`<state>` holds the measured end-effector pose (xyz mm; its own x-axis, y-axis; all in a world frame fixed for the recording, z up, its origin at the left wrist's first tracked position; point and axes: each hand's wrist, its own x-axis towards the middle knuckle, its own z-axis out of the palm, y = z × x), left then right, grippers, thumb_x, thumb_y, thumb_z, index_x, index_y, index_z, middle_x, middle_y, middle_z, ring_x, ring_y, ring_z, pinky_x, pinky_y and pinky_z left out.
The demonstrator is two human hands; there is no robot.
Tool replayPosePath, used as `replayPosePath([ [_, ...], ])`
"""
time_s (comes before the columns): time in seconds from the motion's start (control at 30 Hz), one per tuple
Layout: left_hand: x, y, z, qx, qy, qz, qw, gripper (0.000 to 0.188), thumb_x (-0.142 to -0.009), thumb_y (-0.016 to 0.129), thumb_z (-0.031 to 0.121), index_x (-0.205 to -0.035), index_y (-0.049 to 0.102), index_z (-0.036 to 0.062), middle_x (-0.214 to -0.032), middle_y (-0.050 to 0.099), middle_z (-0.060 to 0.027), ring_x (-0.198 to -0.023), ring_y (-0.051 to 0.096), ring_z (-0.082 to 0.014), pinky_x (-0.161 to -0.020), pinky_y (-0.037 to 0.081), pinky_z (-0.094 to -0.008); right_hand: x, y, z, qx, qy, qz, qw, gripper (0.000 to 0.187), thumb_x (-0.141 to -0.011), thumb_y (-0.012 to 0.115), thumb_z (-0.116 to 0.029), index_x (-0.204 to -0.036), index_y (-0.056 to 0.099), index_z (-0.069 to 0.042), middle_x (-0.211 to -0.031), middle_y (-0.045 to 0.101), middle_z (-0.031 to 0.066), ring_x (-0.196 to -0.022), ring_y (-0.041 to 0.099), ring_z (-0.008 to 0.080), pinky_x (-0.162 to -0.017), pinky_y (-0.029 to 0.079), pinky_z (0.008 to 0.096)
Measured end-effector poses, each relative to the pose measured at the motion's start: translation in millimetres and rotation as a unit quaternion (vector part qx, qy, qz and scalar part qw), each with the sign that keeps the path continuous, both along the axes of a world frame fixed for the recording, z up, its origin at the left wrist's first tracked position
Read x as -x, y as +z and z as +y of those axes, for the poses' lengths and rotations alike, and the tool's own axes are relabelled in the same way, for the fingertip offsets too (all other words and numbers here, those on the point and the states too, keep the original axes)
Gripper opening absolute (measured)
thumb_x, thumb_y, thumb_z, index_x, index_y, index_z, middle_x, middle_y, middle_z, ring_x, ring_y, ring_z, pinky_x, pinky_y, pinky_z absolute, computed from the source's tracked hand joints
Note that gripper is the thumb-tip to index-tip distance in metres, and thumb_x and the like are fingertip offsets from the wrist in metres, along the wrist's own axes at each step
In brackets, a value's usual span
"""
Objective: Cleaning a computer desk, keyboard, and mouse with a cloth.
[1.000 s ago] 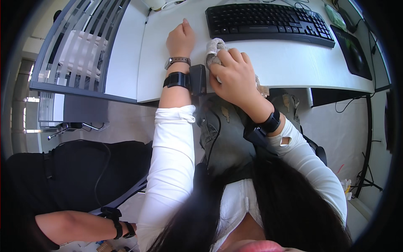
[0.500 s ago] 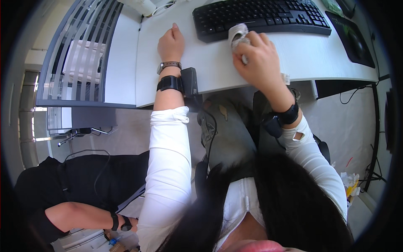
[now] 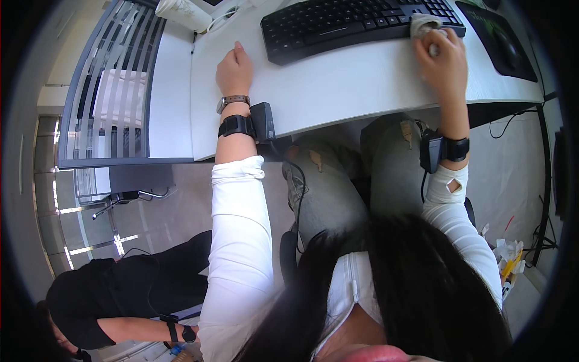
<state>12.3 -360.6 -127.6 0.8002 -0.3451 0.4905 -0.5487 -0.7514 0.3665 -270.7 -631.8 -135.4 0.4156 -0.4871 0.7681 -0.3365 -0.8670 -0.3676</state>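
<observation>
My right hand point(image 3: 445, 63) is closed around a crumpled whitish cloth point(image 3: 424, 24). It presses the cloth at the front right edge of a black keyboard point(image 3: 338, 29). My left hand point(image 3: 234, 71) rests in a loose fist on the white desk point(image 3: 338, 84), to the left of the keyboard and apart from it. Nothing shows between its fingers, which curl inward with the thumb on top.
A black mouse point(image 3: 511, 53) lies on a dark mouse pad point(image 3: 491, 30) right of the keyboard. A white cylindrical thing point(image 3: 184, 15) and a white cable point(image 3: 222, 19) are at the back left. A slatted partition point(image 3: 111, 84) borders the desk. Behind on the left is another person point(image 3: 139, 283).
My right hand has moved right with the cloth, from the keyboard's front middle to its front right edge. My left hand has stayed on the desk in its fist while the whole view shifted a little.
</observation>
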Motion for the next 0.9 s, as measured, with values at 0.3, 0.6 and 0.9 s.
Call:
replayPosePath([
  [0.3, -1.7, -2.4, -4.4, -0.003, -0.007, 0.009, 1.000, 0.054, -0.097, 0.037, 0.045, -0.080, 0.069, 0.0041, -0.076, 0.066, -0.0225, -0.076, 0.063, -0.0441, -0.068, 0.050, -0.0493, 47.1, -4.2, -76.0, -0.026, -0.103, 0.007, 0.994, 0.025, -0.077, 0.069, -0.032, -0.084, 0.071, -0.008, -0.087, 0.065, 0.0122, -0.080, 0.063, 0.0335, -0.075, 0.050, 0.0414],
  [0.6, -2.8, -6.7, -3.7, 0.003, -0.010, -0.008, 1.000, 0.055, -0.097, 0.035, 0.046, -0.081, 0.069, 0.0060, -0.077, 0.067, -0.0207, -0.076, 0.063, -0.0428, -0.068, 0.050, -0.0494, 46.9, -3.4, -78.2, -0.029, -0.142, 0.052, 0.988, 0.028, -0.076, 0.068, -0.036, -0.083, 0.071, -0.009, -0.087, 0.064, 0.0096, -0.085, 0.062, 0.0318, -0.078, 0.049, 0.0404],
  [0.9, -6.1, -8.0, -3.3, 0.031, -0.022, 0.010, 0.999, 0.055, -0.097, 0.035, 0.047, -0.081, 0.069, 0.0068, -0.076, 0.067, -0.0192, -0.075, 0.063, -0.0419, -0.066, 0.051, -0.0482, 38.2, 6.2, -73.2, -0.078, -0.125, 0.091, 0.985, 0.031, -0.071, 0.069, -0.036, -0.082, 0.071, -0.008, -0.088, 0.064, 0.0106, -0.083, 0.061, 0.0313, -0.078, 0.049, 0.0395],
])
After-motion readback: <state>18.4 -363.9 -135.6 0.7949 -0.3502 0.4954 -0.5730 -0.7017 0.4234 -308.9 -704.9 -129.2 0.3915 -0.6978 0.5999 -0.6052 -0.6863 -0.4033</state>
